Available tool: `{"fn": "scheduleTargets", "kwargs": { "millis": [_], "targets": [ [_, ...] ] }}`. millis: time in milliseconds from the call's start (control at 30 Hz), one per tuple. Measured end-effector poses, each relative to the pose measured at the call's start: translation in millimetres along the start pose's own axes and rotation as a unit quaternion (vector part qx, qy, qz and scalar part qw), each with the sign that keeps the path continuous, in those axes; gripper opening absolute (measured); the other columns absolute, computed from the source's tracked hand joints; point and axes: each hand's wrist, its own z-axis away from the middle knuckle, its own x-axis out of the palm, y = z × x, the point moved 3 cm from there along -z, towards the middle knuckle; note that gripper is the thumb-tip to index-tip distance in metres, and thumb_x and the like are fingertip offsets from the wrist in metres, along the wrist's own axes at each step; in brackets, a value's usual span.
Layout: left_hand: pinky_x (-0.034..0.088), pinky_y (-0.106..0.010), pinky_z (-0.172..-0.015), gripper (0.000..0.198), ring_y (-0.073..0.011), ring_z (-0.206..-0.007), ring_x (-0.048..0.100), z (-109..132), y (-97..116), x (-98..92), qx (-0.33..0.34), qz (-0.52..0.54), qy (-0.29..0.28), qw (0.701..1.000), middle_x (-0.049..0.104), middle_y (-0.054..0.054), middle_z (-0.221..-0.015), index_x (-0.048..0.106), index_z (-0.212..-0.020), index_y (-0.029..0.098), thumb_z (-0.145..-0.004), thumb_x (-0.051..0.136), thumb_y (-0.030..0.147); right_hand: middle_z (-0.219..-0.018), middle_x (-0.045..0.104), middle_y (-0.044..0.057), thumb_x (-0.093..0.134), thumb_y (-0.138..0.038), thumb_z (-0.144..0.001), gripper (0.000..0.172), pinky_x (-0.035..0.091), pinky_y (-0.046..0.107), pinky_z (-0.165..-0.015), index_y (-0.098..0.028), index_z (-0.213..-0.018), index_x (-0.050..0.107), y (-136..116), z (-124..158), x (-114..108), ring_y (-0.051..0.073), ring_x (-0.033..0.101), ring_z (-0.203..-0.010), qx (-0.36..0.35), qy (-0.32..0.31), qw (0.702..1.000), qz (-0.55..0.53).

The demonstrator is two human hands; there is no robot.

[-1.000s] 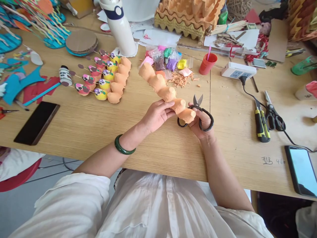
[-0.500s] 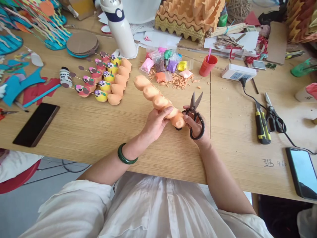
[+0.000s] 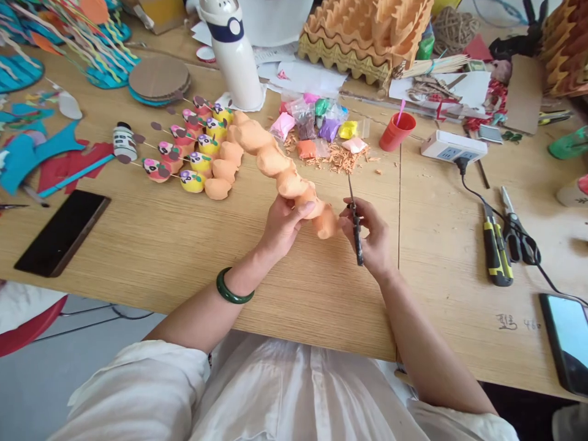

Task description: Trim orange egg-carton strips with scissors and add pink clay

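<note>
Orange egg-carton strip [image 3: 285,182]: located above the surface [image 3: 298,294], in front of the torso. Its long axis runs diagonally, from the far left end to the near right end. In the view, the far end overlaps the row of plain orange cups [image 3: 218,188]; whether the two touch cannot be determined.

Left grip [image 3: 283,225]: pinching the strip close to its near right end, thumb on the upper face, remaining fingers beneath.

Right grip [image 3: 373,236]: closed around the black-handled scissors [image 3: 357,236]. The scissors stand edge-on to the camera, tips directed away from the person; whether the blades are spread or pressed together cannot be determined.

Governing relation: the strip lies to the left of the scissors, its near right end just beside the right fingertips. Contact at that point is unclear. The left hand is the supporting hand; the right is nearest the free end. The strip's axis slants across the scissors' length. Orange shreds [image 3: 345,160] lie on the surface beyond the scissor tips.
</note>
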Motion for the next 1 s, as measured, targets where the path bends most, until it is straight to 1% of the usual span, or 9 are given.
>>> {"fn": "scheduleTargets", "kwargs": {
  "millis": [100, 200, 267, 367, 467, 600, 700, 833, 1000],
  "targets": [
    [0.052, -0.030, -0.100, 0.040, -0.0158, -0.107, 0.066, 1.8, -5.9, 0.1, -0.024, -0.002, -0.010, 1.000, 0.071, -0.001, -0.113, 0.069, -0.109, 0.026, -0.075, 0.085, 0.037, -0.102, 0.071, 0.004, 0.078, -0.048, -0.088, 0.041, 0.056, 0.040, -0.085, -0.027, -0.121, 0.066, -0.7, 6.1, 8.2, 0.020, 0.066, -0.089, -0.005, -0.006, 1.000, -0.013],
    [0.051, -0.031, -0.101, 0.042, -0.0169, -0.111, 0.066, 3.3, -6.4, 1.6, -0.029, 0.002, -0.011, 1.000, 0.071, 0.000, -0.116, 0.067, -0.109, 0.027, -0.074, 0.087, 0.037, -0.098, 0.070, 0.003, 0.078, -0.047, -0.087, 0.039, 0.057, 0.039, -0.083, -0.028, -0.119, 0.067, 1.0, 12.9, 9.3, 0.020, 0.066, -0.086, 0.011, -0.003, 0.999, -0.035],
    [0.051, -0.031, -0.101, 0.041, -0.0179, -0.112, 0.067, 4.8, -5.2, 3.6, -0.034, 0.001, -0.029, 0.999, 0.072, 0.000, -0.115, 0.067, -0.109, 0.027, -0.075, 0.087, 0.037, -0.098, 0.071, 0.004, 0.079, -0.047, -0.087, 0.039, 0.057, 0.038, -0.082, -0.028, -0.119, 0.066, 1.9, 16.1, 7.4, 0.020, 0.067, -0.088, 0.029, 0.005, 0.998, -0.059],
    [0.055, -0.031, -0.097, 0.043, -0.0199, -0.107, 0.070, 7.8, -4.6, 6.7, -0.060, -0.002, -0.065, 0.996, 0.072, 0.000, -0.111, 0.065, -0.115, 0.026, -0.078, 0.086, 0.037, -0.103, 0.071, 0.005, 0.078, -0.045, -0.088, 0.038, 0.058, 0.037, -0.086, -0.029, -0.119, 0.065, 1.9, 18.1, 4.7, 0.020, 0.068, -0.093, 0.044, 0.010, 0.995, -0.094],
    [0.058, -0.033, -0.090, 0.052, -0.0224, -0.104, 0.073, 9.3, -5.5, 6.5, -0.098, -0.014, -0.061, 0.993, 0.071, -0.003, -0.111, 0.063, -0.120, 0.025, -0.076, 0.087, 0.040, -0.103, 0.070, 0.004, 0.076, -0.043, -0.091, 0.034, 0.058, 0.037, -0.087, -0.029, -0.120, 0.065, 0.8, 18.5, 3.9, 0.019, 0.068, -0.093, 0.030, 0.000, 0.995, -0.099],
    [0.057, -0.033, -0.086, 0.050, -0.0257, -0.111, 0.070, 8.1, -1.4, 3.2, -0.081, -0.028, -0.024, 0.996, 0.071, -0.003, -0.114, 0.066, -0.116, 0.027, -0.073, 0.087, 0.040, -0.094, 0.064, 0.003, 0.070, -0.041, -0.094, 0.033, 0.056, 0.038, -0.079, -0.031, -0.125, 0.062, 2.0, 17.5, -3.0, 0.019, 0.062, -0.083, -0.017, 0.062, 0.998, -0.025],
    [0.059, -0.033, -0.082, 0.040, -0.0260, -0.106, 0.070, 7.8, 1.6, 3.1, -0.075, -0.018, -0.039, 0.996, 0.070, -0.003, -0.111, 0.069, -0.111, 0.027, -0.076, 0.083, 0.039, -0.090, 0.061, 0.002, 0.067, -0.036, -0.096, 0.028, 0.054, 0.037, -0.074, -0.031, -0.123, 0.063, 7.8, 14.1, -10.8, 0.019, 0.059, -0.078, -0.040, 0.101, 0.994, 0.031],
    [0.060, -0.035, -0.085, 0.044, -0.0251, -0.103, 0.072, 8.9, -0.2, 4.2, -0.098, -0.006, -0.068, 0.993, 0.069, -0.004, -0.113, 0.068, -0.115, 0.025, -0.077, 0.082, 0.042, -0.089, 0.062, 0.002, 0.064, -0.024, -0.092, 0.030, 0.052, 0.036, -0.071, -0.028, -0.122, 0.063, 10.4, 7.3, -16.0, 0.018, 0.056, -0.072, -0.123, 0.055, 0.982, 0.131],
    [0.060, -0.031, -0.089, 0.049, -0.0241, -0.115, 0.068, 9.4, -2.1, 5.2, -0.086, -0.008, -0.088, 0.992, 0.071, -0.003, -0.116, 0.067, -0.120, 0.028, -0.075, 0.085, 0.039, -0.088, 0.064, 0.004, 0.060, -0.014, -0.087, 0.037, 0.051, 0.035, -0.066, -0.025, -0.122, 0.063, 3.4, 4.4, -15.8, 0.019, 0.057, -0.071, -0.232, -0.002, 0.947, 0.222]
  ]
}}
